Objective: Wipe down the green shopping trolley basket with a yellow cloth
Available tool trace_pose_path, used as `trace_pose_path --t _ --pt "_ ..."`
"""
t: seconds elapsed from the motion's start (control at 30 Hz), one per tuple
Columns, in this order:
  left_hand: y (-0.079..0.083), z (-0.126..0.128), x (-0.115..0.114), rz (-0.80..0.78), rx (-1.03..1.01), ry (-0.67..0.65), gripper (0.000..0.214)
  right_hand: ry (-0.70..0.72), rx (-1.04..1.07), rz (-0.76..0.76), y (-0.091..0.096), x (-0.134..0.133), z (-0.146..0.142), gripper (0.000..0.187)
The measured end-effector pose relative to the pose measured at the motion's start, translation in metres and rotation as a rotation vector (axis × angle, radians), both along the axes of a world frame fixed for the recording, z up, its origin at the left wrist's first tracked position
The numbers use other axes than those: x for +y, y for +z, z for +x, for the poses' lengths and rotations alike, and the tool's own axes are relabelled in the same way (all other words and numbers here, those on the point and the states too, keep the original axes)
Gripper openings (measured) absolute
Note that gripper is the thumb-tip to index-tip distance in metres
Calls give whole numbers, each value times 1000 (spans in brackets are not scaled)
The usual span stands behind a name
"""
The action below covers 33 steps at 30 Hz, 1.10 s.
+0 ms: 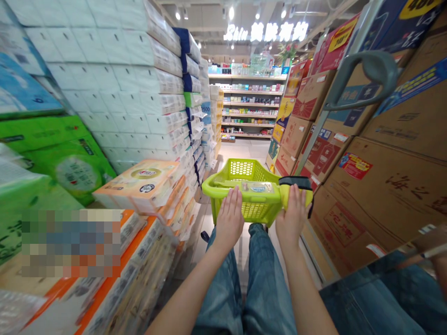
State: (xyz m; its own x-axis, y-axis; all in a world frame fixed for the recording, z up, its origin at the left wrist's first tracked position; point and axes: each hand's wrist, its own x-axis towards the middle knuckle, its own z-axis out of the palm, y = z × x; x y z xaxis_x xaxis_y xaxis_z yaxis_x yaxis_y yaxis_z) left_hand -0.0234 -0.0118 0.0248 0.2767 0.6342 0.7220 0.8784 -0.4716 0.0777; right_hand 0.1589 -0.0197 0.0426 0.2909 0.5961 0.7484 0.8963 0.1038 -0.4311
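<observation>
A narrow shop aisle is running forward, with tall stacks of tissue packs (122, 88) rising on the left and big cardboard boxes (377, 186) piled up on the right. A thin strip of pale floor (244, 151) is running ahead between them, and there is not much room on either side. Far off, shelves of small goods (247, 104) are standing at the end of the aisle.

The lime green shopping basket (240, 170) is sitting right in front of the person's blue jeans (244, 279), closer to the boxes than to the tissue packs. It is made of plastic with lots of little holes, and it has a black strip (295, 182) on its handle. One flat pale packet (257, 187) is lying in it.

The left hand (228, 218) is resting flat on the near rim, with its fingers close together and pinching nothing. The right hand (293, 216) is lying on the handle with its fingers a little spread, and I cannot tell how tight it is holding. That makes two hands, one basket and one packet
</observation>
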Motion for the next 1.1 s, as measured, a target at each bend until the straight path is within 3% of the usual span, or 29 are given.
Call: trace_pose_path --t 0.13,0.23,0.37,0.47,0.53,0.6,0.7,0.8,0.87,0.97,1.1 --pt "0 0 1 7 -16 -16 77 123 -104 -17 1 -2 -66 78" --pt "0 -3 1 9 1 -7 75 197 -261 -48 0 -4 -87 72" --pt "1 -4 1 -6 18 -9 76 217 -348 -78 -1 -5 -46 73" --pt "1 -2 1 -7 -2 -20 77 103 -255 -80 -2 -5 1 78" --pt "1 0 0 -6 -18 -24 77 37 -180 -65 -2 -5 17 81" --pt "1 3 -1 -7 -29 -16 78 9 -114 -41 -2 -5 12 83" --pt "-1 4 0 -8 -25 0 79 34 -82 -30 -2 -5 -30 82" --pt "-3 1 3 4 -7 19 76 133 -202 -59 -4 -6 -79 75" --pt "-4 -2 4 10 -1 25 74 185 -288 -69 -6 -5 -94 72" --pt "-2 -4 5 -6 9 2 76 220 -370 -58 -10 -3 -79 71" --pt "0 -1 2 -19 2 -9 79 122 -290 -32 -14 -1 -27 77"
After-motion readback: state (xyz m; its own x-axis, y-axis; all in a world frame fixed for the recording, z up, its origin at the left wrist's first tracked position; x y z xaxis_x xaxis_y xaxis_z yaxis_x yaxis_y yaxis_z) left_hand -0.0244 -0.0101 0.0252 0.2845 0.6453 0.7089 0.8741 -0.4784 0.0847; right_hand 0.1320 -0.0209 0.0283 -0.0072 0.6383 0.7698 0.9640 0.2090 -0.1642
